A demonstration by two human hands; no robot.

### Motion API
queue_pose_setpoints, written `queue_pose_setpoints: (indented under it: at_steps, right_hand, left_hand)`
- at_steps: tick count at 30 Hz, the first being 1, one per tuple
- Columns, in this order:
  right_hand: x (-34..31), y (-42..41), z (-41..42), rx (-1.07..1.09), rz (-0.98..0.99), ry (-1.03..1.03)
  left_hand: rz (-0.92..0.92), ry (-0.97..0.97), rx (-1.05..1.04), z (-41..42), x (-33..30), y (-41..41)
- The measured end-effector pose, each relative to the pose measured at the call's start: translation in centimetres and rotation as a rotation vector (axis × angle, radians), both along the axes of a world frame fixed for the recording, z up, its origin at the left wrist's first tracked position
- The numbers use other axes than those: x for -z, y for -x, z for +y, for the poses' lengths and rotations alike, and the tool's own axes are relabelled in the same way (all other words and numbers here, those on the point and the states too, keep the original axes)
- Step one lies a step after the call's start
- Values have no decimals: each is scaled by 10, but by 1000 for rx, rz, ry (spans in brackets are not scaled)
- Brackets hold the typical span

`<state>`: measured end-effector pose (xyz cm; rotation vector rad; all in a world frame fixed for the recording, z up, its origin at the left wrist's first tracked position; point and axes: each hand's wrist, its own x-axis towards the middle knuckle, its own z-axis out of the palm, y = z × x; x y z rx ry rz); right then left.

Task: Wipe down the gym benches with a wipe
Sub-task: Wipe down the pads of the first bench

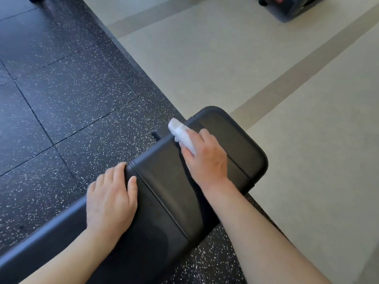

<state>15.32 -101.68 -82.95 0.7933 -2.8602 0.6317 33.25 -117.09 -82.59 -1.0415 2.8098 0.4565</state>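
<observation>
Right hand [207, 158] grips the wipe [181, 134], fingers closed on it, pressed to the bench [164, 181] pad near its far end; left hand [110, 199] rests flat, fingers spread, on the near edge; wiping appears underway; only 1 bench visible, coverage so far not discernible

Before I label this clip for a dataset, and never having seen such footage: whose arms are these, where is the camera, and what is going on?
There is one picture, taken from a camera worn on a person's head, looking down at their own bare arms. The left hand rests flat on the edge of a black padded gym bench. The right hand presses a folded white wipe onto the bench near its far edge. Below lie speckled black rubber flooring and pale flooring.
</observation>
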Motion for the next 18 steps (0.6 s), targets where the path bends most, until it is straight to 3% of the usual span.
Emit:
queue_pose_setpoints:
  at_steps: [2,6,11,13,18]
  right_hand:
    - [2,-24,-2,20,8,-3]
    - [3,-77,18,-274,43,-12]
    - [3,-69,55,-376,79,-28]
    - [3,-49,65,-288,88,-43]
    - [4,-27,58,201,-33,53]
  left_hand:
    - [33,18,-21,10,-1,-16]
    - [94,11,-62,13,0,-25]
    - [127,11,-76,13,2,-26]
    - [150,19,-76,13,3,-25]
    - [164,46,-83,12,9,-26]
